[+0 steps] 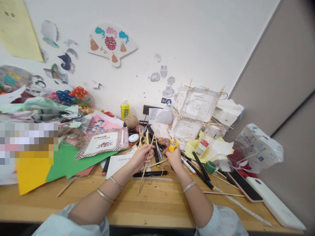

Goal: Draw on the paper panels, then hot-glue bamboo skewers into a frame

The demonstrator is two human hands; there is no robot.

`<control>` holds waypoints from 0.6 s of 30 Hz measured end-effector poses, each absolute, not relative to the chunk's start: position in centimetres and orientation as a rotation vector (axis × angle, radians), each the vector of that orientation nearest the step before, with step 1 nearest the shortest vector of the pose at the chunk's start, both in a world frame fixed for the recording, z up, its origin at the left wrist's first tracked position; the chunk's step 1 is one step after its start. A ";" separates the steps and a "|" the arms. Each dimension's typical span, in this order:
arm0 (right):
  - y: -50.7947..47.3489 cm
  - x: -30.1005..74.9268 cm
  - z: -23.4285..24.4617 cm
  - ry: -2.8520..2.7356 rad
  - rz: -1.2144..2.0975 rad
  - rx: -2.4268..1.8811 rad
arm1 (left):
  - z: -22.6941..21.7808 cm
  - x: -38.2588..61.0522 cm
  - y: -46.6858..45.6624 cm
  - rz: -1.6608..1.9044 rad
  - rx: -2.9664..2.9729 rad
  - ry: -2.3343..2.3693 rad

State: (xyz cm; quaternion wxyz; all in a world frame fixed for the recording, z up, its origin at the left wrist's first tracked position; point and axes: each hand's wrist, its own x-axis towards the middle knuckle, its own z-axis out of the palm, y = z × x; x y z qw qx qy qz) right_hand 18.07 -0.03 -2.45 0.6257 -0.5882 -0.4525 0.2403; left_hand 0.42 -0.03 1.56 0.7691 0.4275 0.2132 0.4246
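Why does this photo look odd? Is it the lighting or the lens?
All in the head view: the grey panel slants steeply, probably wide-lens stretching; the top right corner is dark; light on the white wall looks soft and fairly even; a pixelated block covers part of the left side; the sticks in the left hand show no strong blur.

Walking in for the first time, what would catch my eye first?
Probably the white fan-shaped decoration with a red emblem, high on the wall. Next, the green sheet and orange sheet on the left of the table. Centrally, the left hand grips thin wooden sticks and the right hand holds a yellow object.
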 end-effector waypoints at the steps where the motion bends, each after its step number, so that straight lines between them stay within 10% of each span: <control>1: 0.0 18.0 -2.4 -1.044 0.537 -1.360 | 1.6 0.4 -0.1 0.919 0.927 0.461; 18: -0.3 17.8 -2.0 -1.107 0.435 -1.488 | 1.3 0.4 0.1 0.914 0.915 0.423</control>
